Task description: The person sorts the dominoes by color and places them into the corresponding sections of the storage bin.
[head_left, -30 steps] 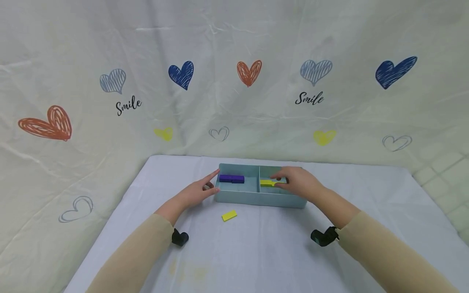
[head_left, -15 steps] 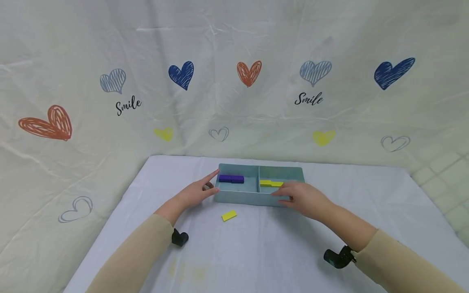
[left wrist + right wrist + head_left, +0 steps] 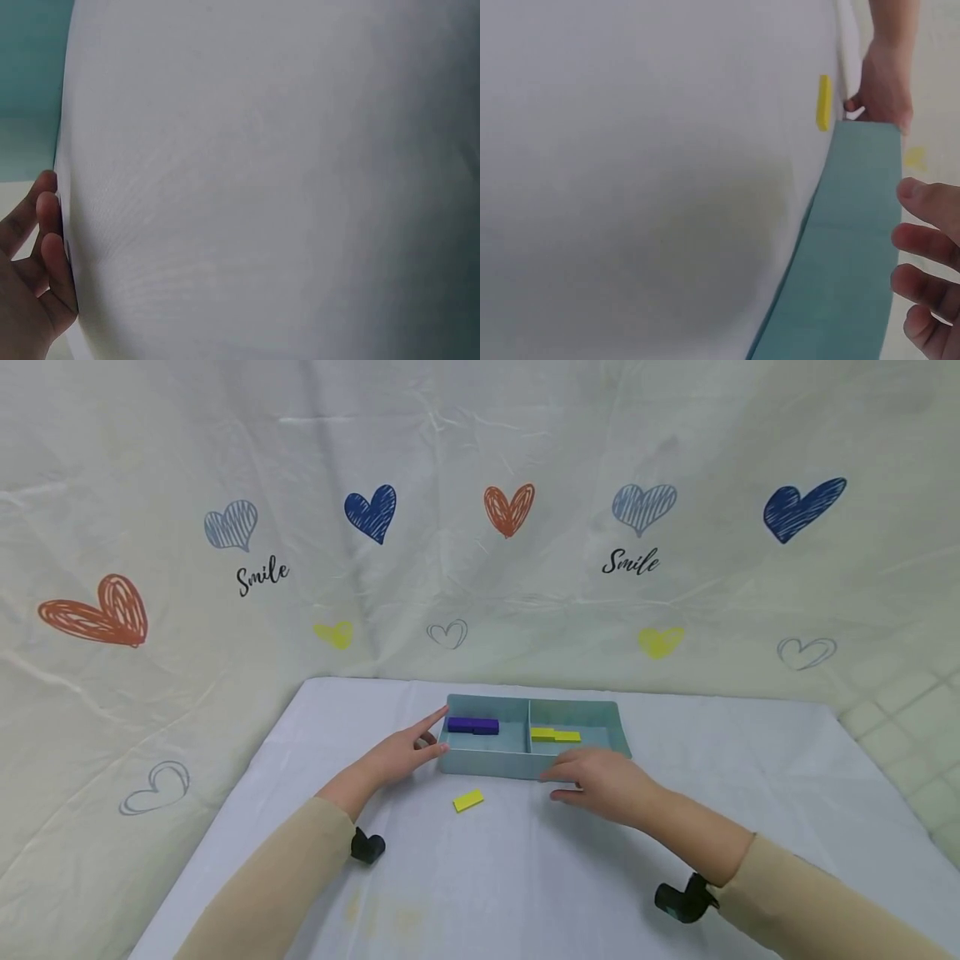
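Observation:
A light teal two-compartment box (image 3: 491, 764) lies across the table. My left hand (image 3: 393, 755) rests against its left end, index finger stretched to the rear corner and thumb at the front one; the left wrist view shows its other fingers loosely bent. Dark purple blocks (image 3: 473, 726) lie in the left compartment, yellow blocks (image 3: 555, 735) in the right. My right hand (image 3: 600, 783) hovers at the front wall with fingers relaxed, holding nothing. A loose yellow block (image 3: 468, 801) lies on the cloth before the box, left of my right hand.
A white cloth (image 3: 480, 885) covers the table, faintly stained near the front. Behind stands a pale backdrop sheet (image 3: 555, 627) printed with hearts. A divider (image 3: 529, 727) splits the box. Each wrist carries a black camera mount (image 3: 684, 900).
My right hand has let go of a yellow block in the right compartment, come out over the front wall and drifted toward the left. My left hand has stayed at the box's end.

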{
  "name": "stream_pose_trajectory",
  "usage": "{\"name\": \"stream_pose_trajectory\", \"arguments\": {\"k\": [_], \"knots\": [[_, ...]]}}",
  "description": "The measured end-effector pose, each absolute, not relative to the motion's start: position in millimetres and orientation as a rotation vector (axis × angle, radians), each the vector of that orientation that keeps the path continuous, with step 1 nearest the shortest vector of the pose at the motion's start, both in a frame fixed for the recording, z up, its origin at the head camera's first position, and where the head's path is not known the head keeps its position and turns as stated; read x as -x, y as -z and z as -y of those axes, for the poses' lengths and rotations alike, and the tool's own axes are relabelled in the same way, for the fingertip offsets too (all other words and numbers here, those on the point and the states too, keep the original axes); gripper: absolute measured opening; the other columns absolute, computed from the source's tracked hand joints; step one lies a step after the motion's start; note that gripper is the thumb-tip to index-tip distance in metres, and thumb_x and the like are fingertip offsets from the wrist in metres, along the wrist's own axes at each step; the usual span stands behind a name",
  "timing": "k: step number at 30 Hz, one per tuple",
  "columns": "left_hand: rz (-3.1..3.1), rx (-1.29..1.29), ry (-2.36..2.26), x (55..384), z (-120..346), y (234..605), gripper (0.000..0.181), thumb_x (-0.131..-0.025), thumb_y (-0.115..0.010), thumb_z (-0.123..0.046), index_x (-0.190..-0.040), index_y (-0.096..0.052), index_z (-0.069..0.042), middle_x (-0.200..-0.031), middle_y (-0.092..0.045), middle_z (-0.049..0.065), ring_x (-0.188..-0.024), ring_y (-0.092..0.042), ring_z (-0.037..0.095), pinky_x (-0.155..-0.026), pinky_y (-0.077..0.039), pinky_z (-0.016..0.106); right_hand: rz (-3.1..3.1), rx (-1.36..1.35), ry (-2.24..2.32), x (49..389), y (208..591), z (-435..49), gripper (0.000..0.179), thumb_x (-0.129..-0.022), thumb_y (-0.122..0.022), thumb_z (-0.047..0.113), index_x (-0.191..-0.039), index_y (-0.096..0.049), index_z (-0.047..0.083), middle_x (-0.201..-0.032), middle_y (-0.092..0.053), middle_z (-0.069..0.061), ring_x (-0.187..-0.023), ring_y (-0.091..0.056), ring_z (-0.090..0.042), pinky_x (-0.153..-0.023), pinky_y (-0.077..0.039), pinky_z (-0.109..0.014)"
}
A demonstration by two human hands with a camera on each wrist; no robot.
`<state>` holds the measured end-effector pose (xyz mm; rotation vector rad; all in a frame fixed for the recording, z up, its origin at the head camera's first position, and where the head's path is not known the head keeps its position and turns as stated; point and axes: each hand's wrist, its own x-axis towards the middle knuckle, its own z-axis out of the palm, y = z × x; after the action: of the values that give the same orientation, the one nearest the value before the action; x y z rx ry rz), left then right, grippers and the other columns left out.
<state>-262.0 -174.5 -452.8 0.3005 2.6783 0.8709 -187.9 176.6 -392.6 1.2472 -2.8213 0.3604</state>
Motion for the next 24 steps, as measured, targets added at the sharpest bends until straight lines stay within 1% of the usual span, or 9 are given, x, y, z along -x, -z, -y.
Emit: {"name": "stream_pose_trajectory", "arguments": {"k": [7,13,18,24], "knots": [[-2.676,-0.308,-0.869,262,175,452,0.071,-0.093,-0.053,-0.065,-0.149,-0.011,-0.062,-0.13,-0.057,-0.001,-0.101,-0.058,0.019,-0.088,-0.049,0.042,2.815,-1.318,-0.366,191,399,-159,0.026,-0.086,-0.079,0.021,-0.112,-0.076,0.02,-0.102,-0.071,0.006,-0.089,-0.066,-0.01,-0.073,-0.054,-0.028],[-2.673,-0.317,-0.864,263,174,452,0.073,-0.092,-0.052,-0.067,-0.151,-0.01,-0.06,-0.131,-0.057,0.0,-0.1,-0.058,0.019,-0.087,-0.049,0.043,2.836,-1.342,-0.329,194,404,-138,0.027,-0.088,-0.077,0.022,-0.115,-0.075,0.02,-0.104,-0.07,0.004,-0.096,-0.066,-0.013,-0.08,-0.055,-0.031],[-2.676,-0.304,-0.866,263,174,453,0.071,-0.093,-0.053,-0.065,-0.15,-0.011,-0.061,-0.131,-0.057,0.0,-0.101,-0.059,0.02,-0.088,-0.049,0.044,2.881,-1.363,-0.326,197,405,-119,0.026,-0.089,-0.076,0.022,-0.115,-0.075,0.019,-0.103,-0.07,0.003,-0.095,-0.066,-0.014,-0.079,-0.055,-0.031],[-2.682,-0.3,-0.872,264,173,454,0.07,-0.094,-0.054,-0.062,-0.15,-0.013,-0.061,-0.13,-0.057,0.001,-0.103,-0.059,0.021,-0.088,-0.05,0.045,2.932,-1.377,-0.317,203,410,-102,0.026,-0.09,-0.075,0.022,-0.117,-0.075,0.021,-0.106,-0.07,0.004,-0.099,-0.065,-0.013,-0.083,-0.054,-0.031]]}}
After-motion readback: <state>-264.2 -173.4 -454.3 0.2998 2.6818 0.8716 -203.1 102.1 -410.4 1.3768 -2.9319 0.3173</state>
